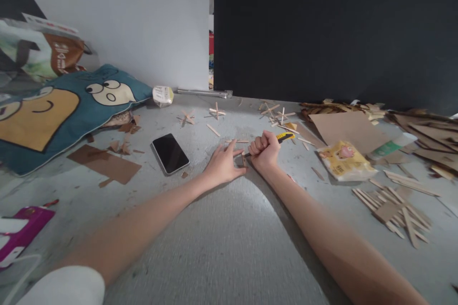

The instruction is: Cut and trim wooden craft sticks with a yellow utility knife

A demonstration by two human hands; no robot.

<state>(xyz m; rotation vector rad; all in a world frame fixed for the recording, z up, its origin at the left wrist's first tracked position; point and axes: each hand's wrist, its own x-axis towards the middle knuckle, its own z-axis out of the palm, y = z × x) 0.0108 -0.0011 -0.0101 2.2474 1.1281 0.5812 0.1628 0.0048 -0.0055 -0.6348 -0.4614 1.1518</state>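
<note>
My right hand [264, 151] is wrapped in a fist round a yellow and black utility knife [286, 137]. The handle sticks out to the right, and the blade side points left toward my other hand. Between the thumb and forefinger of my left hand [224, 164] is a short piece of wooden stick [244, 159], held near the table at its two ends. The blade tip is at or close to this piece; whether it touches, I cannot tell. Just beyond my left fingers lies another thin wooden stick [238, 141].
A black phone [170, 153] and brown cardboard [105, 163] lie left, near a blue cushion [118, 90]. Star-shaped stick assemblies [216, 111] stand at the back. On the right are a yellow tissue pack [345, 161], piled wooden sticks [397, 212] and cardboard sheets [352, 133].
</note>
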